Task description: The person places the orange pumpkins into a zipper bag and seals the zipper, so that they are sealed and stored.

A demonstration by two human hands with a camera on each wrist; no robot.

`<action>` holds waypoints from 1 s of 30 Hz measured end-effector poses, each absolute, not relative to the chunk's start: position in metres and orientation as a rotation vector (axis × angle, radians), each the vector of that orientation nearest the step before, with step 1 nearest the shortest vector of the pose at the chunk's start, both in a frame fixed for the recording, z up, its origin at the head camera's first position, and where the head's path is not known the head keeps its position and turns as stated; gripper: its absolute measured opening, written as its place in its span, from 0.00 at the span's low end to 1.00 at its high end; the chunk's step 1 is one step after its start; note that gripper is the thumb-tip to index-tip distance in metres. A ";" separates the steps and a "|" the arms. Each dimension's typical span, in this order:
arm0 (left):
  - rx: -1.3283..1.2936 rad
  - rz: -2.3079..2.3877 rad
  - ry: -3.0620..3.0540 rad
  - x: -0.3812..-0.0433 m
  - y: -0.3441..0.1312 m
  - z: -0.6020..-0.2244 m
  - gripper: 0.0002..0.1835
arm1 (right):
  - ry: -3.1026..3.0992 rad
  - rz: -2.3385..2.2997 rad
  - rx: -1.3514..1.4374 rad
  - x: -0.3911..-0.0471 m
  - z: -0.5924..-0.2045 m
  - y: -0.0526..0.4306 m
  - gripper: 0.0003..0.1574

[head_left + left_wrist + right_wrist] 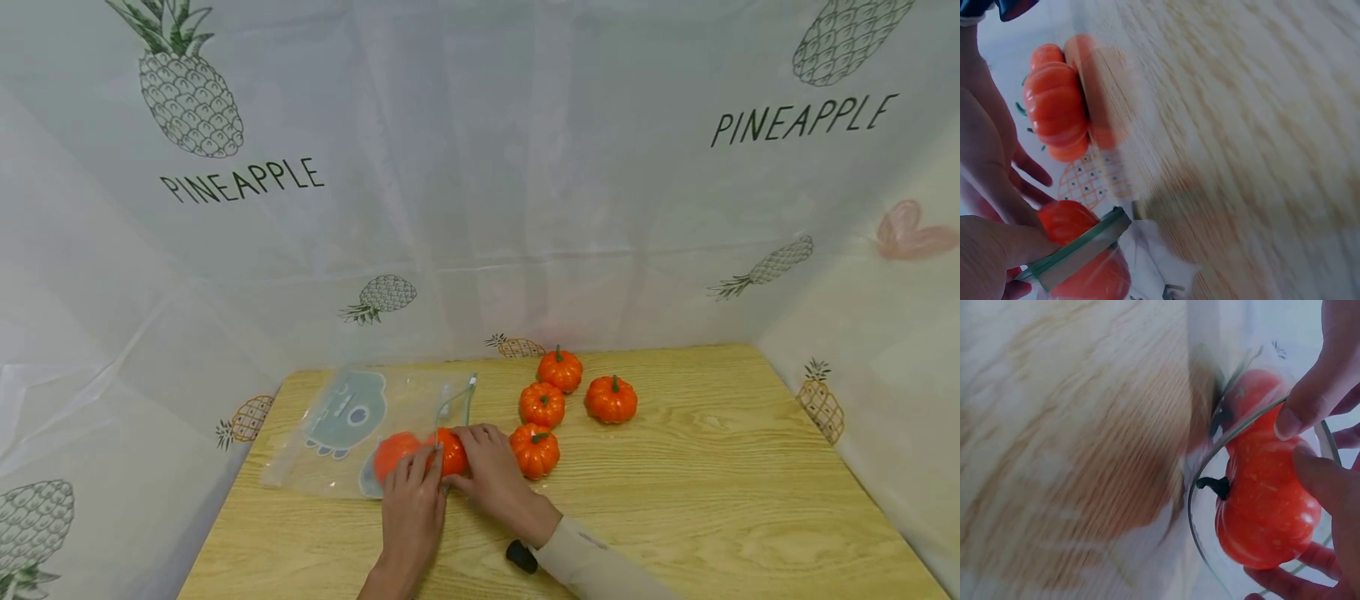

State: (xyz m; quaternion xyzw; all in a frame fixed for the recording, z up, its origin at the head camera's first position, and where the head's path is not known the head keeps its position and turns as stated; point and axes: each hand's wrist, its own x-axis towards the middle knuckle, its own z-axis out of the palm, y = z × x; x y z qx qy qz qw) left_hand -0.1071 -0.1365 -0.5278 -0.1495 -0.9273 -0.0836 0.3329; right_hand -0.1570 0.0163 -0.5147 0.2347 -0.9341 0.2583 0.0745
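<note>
A clear zip bag [416, 392] with a grey-blue cartoon figure lies flat on the left of the table. Inside it, near the mouth, sits one orange toy pumpkin [393, 454]. A second pumpkin [1266, 512], with a dark green stem, is at the bag's mouth, ringed by its rim in the right wrist view. My right hand [497, 473] grips this second pumpkin, thumb on one side and fingers on the other. With its thumb and fingers, my left hand [414, 507] pinches the green zip edge [1079, 253] of the bag.
Right of the bag stand several more pumpkins: a front one [535, 451] close beside my right hand, others behind it, and one [612, 400] farther right. A black object [521, 556] shows beside my right sleeve. Pineapple-print sheeting [480, 167] encloses the wooden table [712, 483].
</note>
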 end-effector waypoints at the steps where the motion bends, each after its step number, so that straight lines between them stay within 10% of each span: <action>1: -0.395 -0.218 -2.416 -0.107 -0.137 -0.528 0.28 | -2.810 0.790 0.711 -0.158 -0.515 0.015 0.42; 30: -0.445 -0.169 -2.407 -0.108 -0.136 -0.529 0.30 | -2.782 0.913 0.845 -0.164 -0.520 0.010 0.27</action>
